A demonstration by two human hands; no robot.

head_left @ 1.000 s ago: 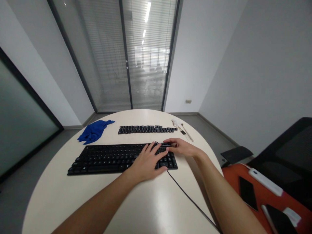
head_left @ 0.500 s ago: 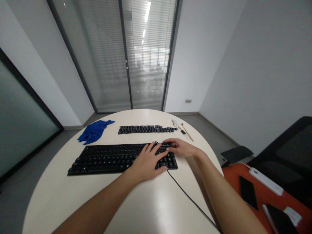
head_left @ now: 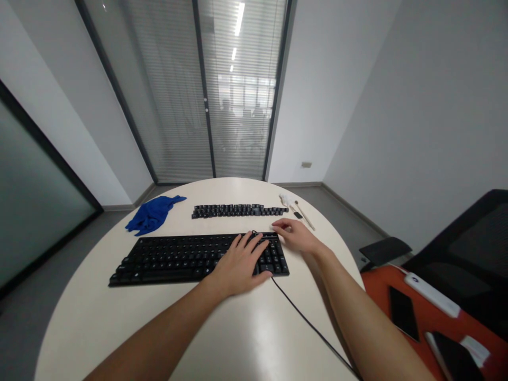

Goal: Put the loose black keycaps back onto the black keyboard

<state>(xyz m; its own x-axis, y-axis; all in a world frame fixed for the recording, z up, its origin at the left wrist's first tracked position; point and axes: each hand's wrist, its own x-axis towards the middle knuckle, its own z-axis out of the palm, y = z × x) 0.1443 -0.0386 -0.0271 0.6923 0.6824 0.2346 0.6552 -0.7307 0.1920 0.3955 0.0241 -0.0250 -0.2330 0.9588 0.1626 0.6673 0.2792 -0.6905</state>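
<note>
A black keyboard point(head_left: 174, 259) lies across the table. My left hand point(head_left: 240, 264) rests spread and flat over its right part, fingers on the keys and thumb near the front edge. Just beyond the keyboard's back right corner is my right hand point(head_left: 296, 234), its fingers bent and the thumb and forefinger tips close together. Anything between those tips is too small to make out. Farther back stand loose black keycaps point(head_left: 238, 210), lined up in rows.
A crumpled blue cloth point(head_left: 154, 214) lies at the back left. White fluff point(head_left: 286, 200), a thin stick point(head_left: 305, 215) and a small black piece point(head_left: 297, 215) are at the back right. A black cable point(head_left: 309, 321) runs toward me. Phones lie on an orange chair seat point(head_left: 377, 286).
My right hand has lifted off the keyboard's right end and shifted slightly back and away from my left hand. The left hand has stayed almost still on the keys.
</note>
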